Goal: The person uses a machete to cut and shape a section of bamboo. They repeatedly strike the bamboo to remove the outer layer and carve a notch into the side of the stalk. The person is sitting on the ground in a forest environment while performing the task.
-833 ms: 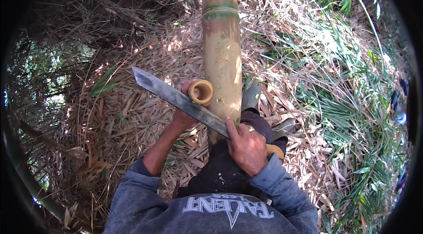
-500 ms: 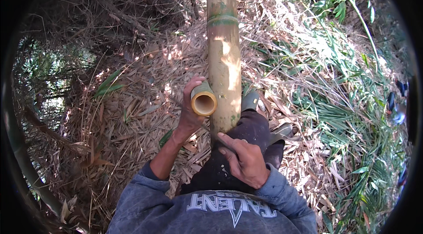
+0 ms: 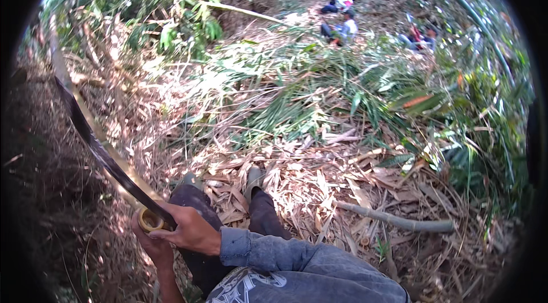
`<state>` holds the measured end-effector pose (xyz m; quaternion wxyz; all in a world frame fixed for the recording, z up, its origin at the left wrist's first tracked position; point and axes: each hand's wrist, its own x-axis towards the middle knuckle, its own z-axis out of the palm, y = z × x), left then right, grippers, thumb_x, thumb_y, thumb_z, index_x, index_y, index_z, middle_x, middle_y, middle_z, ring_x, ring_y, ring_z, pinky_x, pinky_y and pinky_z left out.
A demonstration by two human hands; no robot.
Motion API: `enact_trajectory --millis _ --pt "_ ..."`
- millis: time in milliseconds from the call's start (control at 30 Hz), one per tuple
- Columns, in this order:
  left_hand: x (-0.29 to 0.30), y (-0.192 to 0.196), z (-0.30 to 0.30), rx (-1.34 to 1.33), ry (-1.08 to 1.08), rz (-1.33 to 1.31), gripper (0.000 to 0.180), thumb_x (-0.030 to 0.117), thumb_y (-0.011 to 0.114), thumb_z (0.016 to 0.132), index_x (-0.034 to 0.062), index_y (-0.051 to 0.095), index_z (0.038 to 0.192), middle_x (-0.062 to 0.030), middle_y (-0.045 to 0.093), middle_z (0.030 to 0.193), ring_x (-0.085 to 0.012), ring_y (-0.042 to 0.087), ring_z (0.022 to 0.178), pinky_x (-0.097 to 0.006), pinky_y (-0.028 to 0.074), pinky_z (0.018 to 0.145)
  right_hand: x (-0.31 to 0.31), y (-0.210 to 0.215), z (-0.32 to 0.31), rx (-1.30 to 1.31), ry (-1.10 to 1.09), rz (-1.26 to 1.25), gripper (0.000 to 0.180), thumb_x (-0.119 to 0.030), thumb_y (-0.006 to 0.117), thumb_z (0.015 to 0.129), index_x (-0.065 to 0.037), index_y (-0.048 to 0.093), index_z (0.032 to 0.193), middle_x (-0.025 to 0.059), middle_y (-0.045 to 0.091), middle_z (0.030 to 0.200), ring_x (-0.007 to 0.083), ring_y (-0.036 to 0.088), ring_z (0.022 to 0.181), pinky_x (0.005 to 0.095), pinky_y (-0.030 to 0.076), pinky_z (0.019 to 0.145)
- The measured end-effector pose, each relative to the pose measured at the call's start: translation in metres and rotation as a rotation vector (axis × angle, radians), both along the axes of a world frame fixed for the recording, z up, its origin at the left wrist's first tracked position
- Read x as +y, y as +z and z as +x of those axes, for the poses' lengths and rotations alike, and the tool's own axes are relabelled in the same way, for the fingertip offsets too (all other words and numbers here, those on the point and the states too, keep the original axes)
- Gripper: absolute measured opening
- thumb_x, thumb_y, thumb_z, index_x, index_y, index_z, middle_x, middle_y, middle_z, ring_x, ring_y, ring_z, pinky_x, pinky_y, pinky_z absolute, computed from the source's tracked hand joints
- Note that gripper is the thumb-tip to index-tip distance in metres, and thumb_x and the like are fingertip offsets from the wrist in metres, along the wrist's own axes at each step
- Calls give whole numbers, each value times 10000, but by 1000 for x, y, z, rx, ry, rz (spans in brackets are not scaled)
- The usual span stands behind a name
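Observation:
My left hand (image 3: 155, 253) is wrapped round a short bamboo tube (image 3: 146, 224), its pale hollow end facing up. Right beside it my right hand (image 3: 191, 229) is closed on a long dark machete (image 3: 100, 151), whose handle the fingers hide. The blade runs away to the far left and looks bent near the picture's rim. Behind the blade, along nearly the same line, lies a thick yellowish bamboo pole (image 3: 117, 160). Whether the blade touches the pole or the tube, I cannot tell.
Dry bamboo leaves (image 3: 308, 174) cover the ground round my boots. A cut bamboo piece (image 3: 399, 221) lies to the right. Farther off are heaped green leaves (image 3: 285, 97), a seated person (image 3: 342, 30) and other people (image 3: 419, 39). A green stalk (image 3: 474, 11) arches at the upper right.
The view has swung to the right, bringing the people and leaf heap nearer the middle. My right hand has come up beside the tube, and the long blade now shows. My left hand still grips the tube.

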<state>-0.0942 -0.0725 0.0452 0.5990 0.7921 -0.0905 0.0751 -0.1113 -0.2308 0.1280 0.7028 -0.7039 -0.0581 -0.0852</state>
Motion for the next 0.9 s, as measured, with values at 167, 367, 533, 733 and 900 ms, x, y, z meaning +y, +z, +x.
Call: enact_trajectory --millis 167,367,533,733,900 --pt "-18 19 -31 106 -183 59 594 177 709 866 10 421 1357 -163 487 1267 -301 479 1210 -419 370 1043 -29 10 -39 17 -82 -37 594 -160 795 827 37 534 1323 189 681 1115 235 680 1002 336 529 890" --pt "-13 30 -48 52 -215 128 614 98 740 820 6 447 1352 -170 499 1279 -333 489 1204 -437 372 1044 -33 13 -63 -57 -73 -73 540 -145 786 833 39 560 1287 192 687 1097 236 684 986 341 534 878" --pt "-14 41 -57 86 -231 129 630 95 760 802 9 459 1349 -171 513 1265 -333 502 1196 -442 381 1038 -39 19 -72 -143 -74 -137 529 -139 791 826 39 568 1271 193 690 1092 231 692 963 343 545 851" --pt "-24 53 -66 76 -226 147 680 77 795 759 11 464 1350 -175 514 1268 -342 500 1198 -452 391 1030 -41 11 -78 -63 -134 -77 545 -150 802 818 54 565 1264 187 709 1041 207 703 922 324 554 814" --pt "-30 51 -68 -8 -213 273 722 63 805 749 4 449 1375 -160 499 1283 -314 513 1178 -428 404 1023 -42 16 -82 36 -230 17 619 -166 824 803 53 535 1305 158 719 1041 153 688 916 299 557 814"
